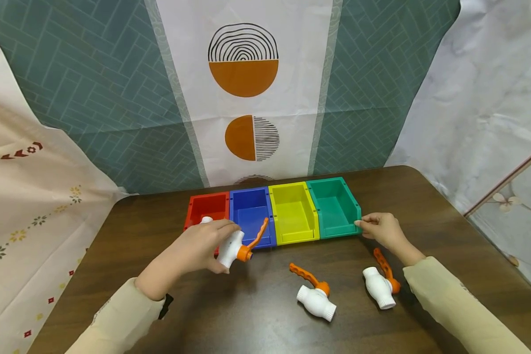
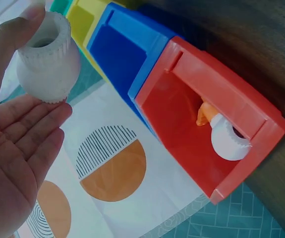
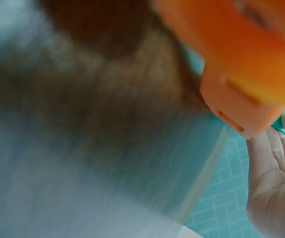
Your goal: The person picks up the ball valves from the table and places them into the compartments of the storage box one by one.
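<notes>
left hand (image 1: 203, 246) grips white valve (image 1: 232, 247) near blue bin (image 1: 250, 216); right hand (image 1: 384, 231) pinches corner of green bin (image 1: 333, 210)

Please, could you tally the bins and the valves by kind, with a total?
Bins: 4 (red bin, blue bin, yellow bin, green bin)
Valves: 4 (one in left hand, one in red bin, two on table)
Total: 8

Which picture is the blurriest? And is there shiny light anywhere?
Right wrist view: blurriest, a big orange valve part close up and out of focus, the table smeared too; head view: mostly sharp, pale glare on the table, soft shadow near the left hand; left wrist view: fairly clear, red bin easy to see.
</notes>
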A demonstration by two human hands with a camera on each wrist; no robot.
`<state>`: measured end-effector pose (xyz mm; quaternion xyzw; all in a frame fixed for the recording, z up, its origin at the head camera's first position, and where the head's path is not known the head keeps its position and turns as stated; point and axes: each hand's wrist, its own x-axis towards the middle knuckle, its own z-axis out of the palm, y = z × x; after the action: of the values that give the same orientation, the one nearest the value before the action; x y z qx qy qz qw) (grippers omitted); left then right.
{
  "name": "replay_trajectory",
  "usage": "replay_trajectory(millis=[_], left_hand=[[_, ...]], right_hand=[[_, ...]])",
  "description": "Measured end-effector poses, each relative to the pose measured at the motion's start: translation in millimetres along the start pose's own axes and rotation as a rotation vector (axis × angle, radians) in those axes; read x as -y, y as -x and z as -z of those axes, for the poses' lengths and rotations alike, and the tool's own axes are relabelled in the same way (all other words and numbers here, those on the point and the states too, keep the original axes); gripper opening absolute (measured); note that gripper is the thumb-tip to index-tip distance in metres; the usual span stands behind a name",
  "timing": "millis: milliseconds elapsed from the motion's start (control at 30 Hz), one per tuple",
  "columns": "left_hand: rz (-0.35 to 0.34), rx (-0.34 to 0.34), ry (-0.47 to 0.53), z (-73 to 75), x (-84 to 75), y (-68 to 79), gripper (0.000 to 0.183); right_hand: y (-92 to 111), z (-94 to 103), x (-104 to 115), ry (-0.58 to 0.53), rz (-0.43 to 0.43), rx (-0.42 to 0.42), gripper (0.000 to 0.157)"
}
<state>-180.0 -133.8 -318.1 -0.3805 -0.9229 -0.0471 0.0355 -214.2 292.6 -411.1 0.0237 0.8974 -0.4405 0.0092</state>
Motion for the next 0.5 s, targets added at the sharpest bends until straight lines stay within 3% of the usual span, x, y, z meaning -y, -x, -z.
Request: replay_trajectory(millis=[267,500], left_hand=[[0.033,-0.009,0.003,5.9,3.5,-5.4,0.072],[0.089,-0.061,0.001,6.9,4.6,-11.3,0.075]], right_hand=[[1,0.4,0,-0.016,-0.002,0.005,0.04],[0,0.0,0,-0.016,0.004,-0.003,0.038]])
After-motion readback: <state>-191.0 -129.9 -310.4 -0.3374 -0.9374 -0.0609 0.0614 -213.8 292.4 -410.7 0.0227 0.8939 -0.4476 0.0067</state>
